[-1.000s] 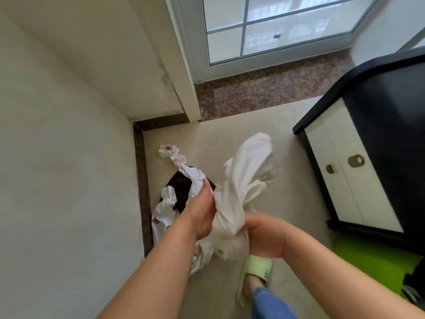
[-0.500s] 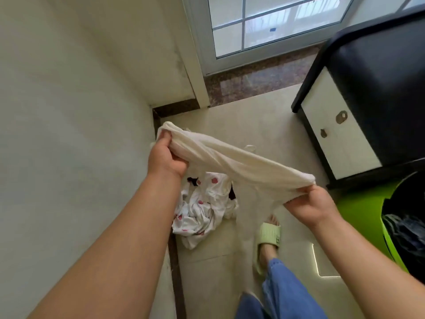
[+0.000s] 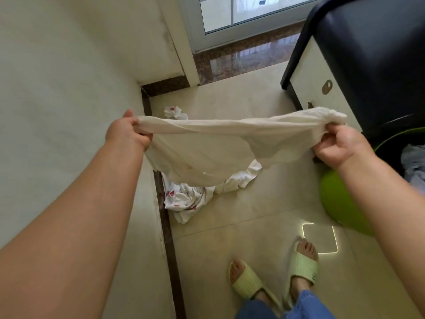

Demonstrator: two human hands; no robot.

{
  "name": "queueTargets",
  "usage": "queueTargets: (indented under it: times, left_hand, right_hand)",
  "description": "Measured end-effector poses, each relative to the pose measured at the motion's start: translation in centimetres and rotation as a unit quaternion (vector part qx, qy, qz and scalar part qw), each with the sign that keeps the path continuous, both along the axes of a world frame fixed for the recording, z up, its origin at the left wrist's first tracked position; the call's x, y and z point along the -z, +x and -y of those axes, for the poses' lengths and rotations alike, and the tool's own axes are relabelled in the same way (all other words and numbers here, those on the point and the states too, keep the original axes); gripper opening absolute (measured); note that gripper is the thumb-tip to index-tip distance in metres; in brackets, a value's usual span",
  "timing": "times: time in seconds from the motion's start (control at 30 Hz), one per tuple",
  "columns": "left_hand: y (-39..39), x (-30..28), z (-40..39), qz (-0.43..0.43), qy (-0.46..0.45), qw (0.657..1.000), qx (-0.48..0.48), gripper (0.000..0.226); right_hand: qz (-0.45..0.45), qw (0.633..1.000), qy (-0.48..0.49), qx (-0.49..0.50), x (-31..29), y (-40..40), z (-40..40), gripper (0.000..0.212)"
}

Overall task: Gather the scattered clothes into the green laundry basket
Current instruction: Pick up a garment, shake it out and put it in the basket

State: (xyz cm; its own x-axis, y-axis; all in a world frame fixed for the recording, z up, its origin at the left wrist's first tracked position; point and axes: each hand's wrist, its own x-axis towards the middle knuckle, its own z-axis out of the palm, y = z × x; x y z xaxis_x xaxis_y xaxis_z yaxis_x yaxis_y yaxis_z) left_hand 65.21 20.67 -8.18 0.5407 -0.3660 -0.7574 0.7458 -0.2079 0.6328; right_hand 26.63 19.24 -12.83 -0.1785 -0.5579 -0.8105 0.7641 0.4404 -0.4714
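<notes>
A cream-white garment (image 3: 207, 143) is stretched out in the air between my two hands. My left hand (image 3: 125, 132) grips its left end near the wall. My right hand (image 3: 338, 146) grips its bunched right end, close to the cabinet. Below it on the floor lies a white cloth with red spots (image 3: 186, 199), crumpled against the wall's dark skirting; part of it is hidden behind the held garment. The green laundry basket (image 3: 338, 201) stands at the right, under my right forearm, with bluish clothes (image 3: 414, 164) inside.
A black-topped cabinet with white doors (image 3: 358, 54) stands at the right, next to the basket. A wall runs along the left. A glass door and dark stone sill (image 3: 248, 58) lie ahead. My feet in pale green slippers (image 3: 276, 277) stand on the tiled floor.
My hands have pulled further apart, spreading the cream garment wide. The view has tilted down and right, showing more of the green basket and both feet.
</notes>
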Motion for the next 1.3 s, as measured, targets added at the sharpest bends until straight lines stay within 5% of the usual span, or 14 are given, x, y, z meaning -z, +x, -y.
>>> queueTargets:
  times: [0.3, 0.57, 0.63, 0.73, 0.8, 0.87, 0.93, 1.0, 1.1, 1.17, 1.23, 1.3]
  left_hand:
    - [-0.5, -2.6, -0.7, -0.049, 0.020, 0.998, 0.037, 0.011]
    - [-0.7, -4.4, 0.2, -0.035, -0.137, 0.990, -0.010, 0.033]
    - [-0.4, -4.0, 0.1, 0.001, -0.092, 0.996, -0.016, 0.033]
    - [-1.2, -2.4, -1.1, 0.132, 0.133, 0.973, 0.132, 0.032]
    - [-3.5, -1.2, -2.5, 0.178, 0.262, 0.922, 0.224, 0.033]
    - [-6.9, -0.8, -3.9, 0.134, 0.256, 0.910, 0.296, 0.050]
    - [-10.2, -0.6, -4.8, 0.034, 0.133, 0.902, 0.408, 0.063]
    - [-13.1, -1.1, -5.4, -0.049, 0.045, 0.869, 0.490, 0.058]
    - [-15.5, -0.6, -6.2, 0.017, 0.069, 0.811, 0.581, 0.051]
    - [-15.6, 1.1, -7.1, 0.067, 0.086, 0.811, 0.575, 0.065]
    - [-15.1, 2.1, -8.0, 0.130, 0.092, 0.816, 0.556, 0.056]
    - [-15.1, 2.2, -9.0, 0.173, 0.080, 0.810, 0.554, 0.042]
  right_hand:
    - [0.176, 0.979, -0.044, 0.099, -4.5, 0.2, 1.2, 0.035]
    - [0.183, 0.979, -0.043, 0.081, -4.2, -0.8, 1.6, 0.019]
    - [0.175, 0.982, -0.060, 0.026, -4.1, -0.9, 1.6, 0.033]
    - [0.163, 0.970, -0.113, -0.140, -4.0, 0.2, 0.9, 0.086]
    - [0.084, 0.953, -0.148, -0.251, -4.4, 2.4, -0.2, 0.058]
    - [-0.009, 0.927, -0.165, -0.336, -4.7, 5.2, -2.4, 0.040]
    - [-0.066, 0.887, -0.180, -0.421, -4.5, 7.9, -5.0, 0.031]
    - [-0.167, 0.805, -0.219, -0.526, -3.5, 9.7, -7.4, 0.026]
    - [-0.301, 0.651, -0.271, -0.642, -2.2, 10.5, -10.5, 0.032]
    - [-0.292, 0.613, -0.297, -0.671, -1.9, 9.8, -11.9, 0.034]
    - [-0.238, 0.633, -0.286, -0.679, -2.1, 8.8, -12.4, 0.039]
    - [-0.179, 0.730, -0.227, -0.619, -2.2, 8.1, -12.2, 0.042]
